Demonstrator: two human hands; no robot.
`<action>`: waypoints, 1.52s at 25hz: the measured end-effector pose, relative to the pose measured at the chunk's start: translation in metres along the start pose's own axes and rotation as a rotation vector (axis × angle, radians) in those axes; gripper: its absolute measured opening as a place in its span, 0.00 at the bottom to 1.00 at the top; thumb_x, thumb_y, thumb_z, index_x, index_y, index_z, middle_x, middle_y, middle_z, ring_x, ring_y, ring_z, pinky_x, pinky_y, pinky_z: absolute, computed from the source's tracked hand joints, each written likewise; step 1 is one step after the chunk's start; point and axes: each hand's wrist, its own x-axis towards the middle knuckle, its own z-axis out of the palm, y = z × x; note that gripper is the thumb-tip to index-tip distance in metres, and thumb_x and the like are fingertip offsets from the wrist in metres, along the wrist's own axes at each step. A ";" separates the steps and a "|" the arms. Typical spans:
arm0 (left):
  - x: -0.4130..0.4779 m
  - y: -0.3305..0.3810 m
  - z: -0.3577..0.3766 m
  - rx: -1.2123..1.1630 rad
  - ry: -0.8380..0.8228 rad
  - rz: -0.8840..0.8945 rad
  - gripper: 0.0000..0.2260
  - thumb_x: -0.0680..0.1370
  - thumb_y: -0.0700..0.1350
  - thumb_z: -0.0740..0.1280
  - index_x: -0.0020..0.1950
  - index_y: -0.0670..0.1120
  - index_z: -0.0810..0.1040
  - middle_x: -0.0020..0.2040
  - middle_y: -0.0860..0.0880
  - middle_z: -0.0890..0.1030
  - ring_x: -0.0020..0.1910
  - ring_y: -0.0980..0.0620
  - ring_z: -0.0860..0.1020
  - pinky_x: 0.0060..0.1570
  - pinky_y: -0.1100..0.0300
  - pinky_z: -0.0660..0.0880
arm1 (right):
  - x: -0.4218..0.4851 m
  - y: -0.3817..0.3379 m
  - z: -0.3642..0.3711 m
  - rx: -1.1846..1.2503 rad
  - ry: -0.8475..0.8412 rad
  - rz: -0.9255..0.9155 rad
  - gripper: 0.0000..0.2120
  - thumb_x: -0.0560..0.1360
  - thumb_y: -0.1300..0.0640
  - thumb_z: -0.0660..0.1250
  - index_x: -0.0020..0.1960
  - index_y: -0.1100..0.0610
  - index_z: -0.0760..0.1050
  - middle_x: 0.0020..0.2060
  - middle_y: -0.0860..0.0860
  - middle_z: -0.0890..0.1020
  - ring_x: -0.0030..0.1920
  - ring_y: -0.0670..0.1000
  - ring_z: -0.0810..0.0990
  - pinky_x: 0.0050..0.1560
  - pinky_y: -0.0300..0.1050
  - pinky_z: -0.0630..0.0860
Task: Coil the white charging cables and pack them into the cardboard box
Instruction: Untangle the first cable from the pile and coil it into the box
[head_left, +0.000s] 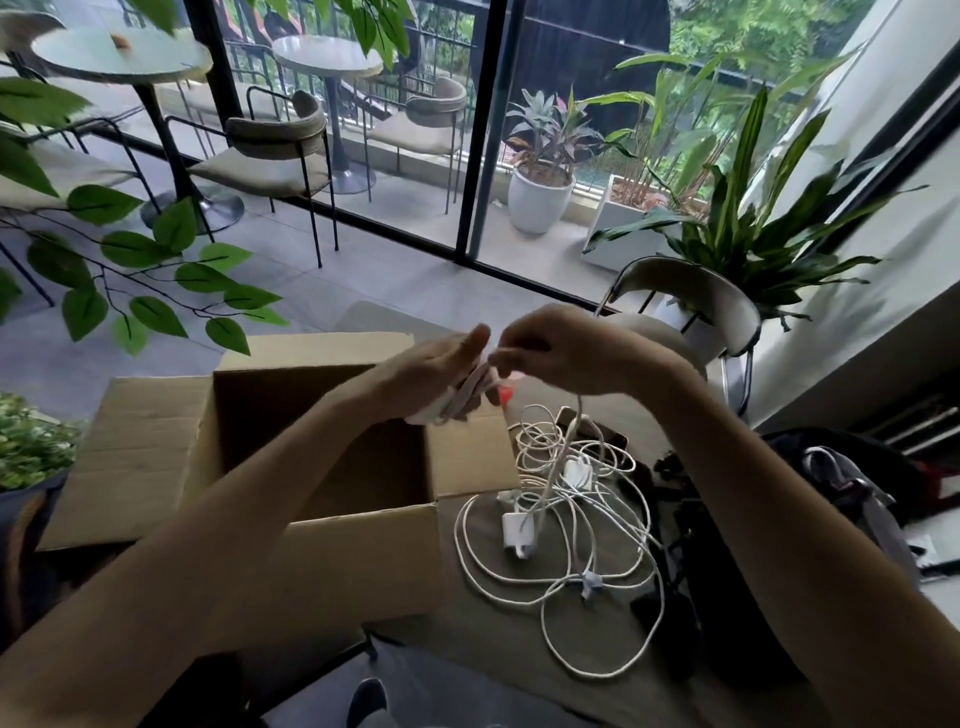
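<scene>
An open cardboard box stands on the table, flaps spread; its inside looks dark and bare. Above its right rim my left hand holds a small bundle of coiled white cable wrapped around its fingers. My right hand pinches the same cable close to the left hand, and a strand hangs straight down from it. That strand runs into a loose tangle of white charging cables with white plug adapters lying on the table right of the box.
Black gear and dark cables lie right of the tangle, with a dark bag beyond. A curved-back chair stands behind the table. Leafy branches hang at the left; potted plants stand at the right.
</scene>
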 end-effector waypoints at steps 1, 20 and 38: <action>-0.003 0.001 -0.001 -0.247 -0.101 -0.089 0.33 0.74 0.73 0.57 0.46 0.43 0.82 0.41 0.42 0.83 0.35 0.50 0.81 0.35 0.60 0.78 | -0.001 0.006 -0.002 0.031 0.075 0.001 0.09 0.80 0.56 0.66 0.47 0.59 0.82 0.32 0.43 0.77 0.30 0.40 0.73 0.33 0.32 0.66; 0.009 -0.018 0.018 0.605 0.272 0.290 0.17 0.82 0.49 0.63 0.39 0.41 0.78 0.33 0.46 0.78 0.31 0.50 0.76 0.33 0.53 0.75 | -0.026 0.032 0.011 0.533 -0.296 0.171 0.17 0.75 0.52 0.69 0.57 0.64 0.78 0.45 0.55 0.79 0.44 0.49 0.75 0.46 0.42 0.70; -0.014 -0.010 0.000 -0.239 -0.057 0.000 0.11 0.75 0.51 0.72 0.46 0.43 0.84 0.42 0.42 0.84 0.40 0.45 0.82 0.42 0.58 0.79 | -0.021 0.070 0.033 0.231 0.410 0.337 0.05 0.78 0.59 0.70 0.48 0.59 0.84 0.38 0.54 0.85 0.36 0.49 0.81 0.40 0.47 0.78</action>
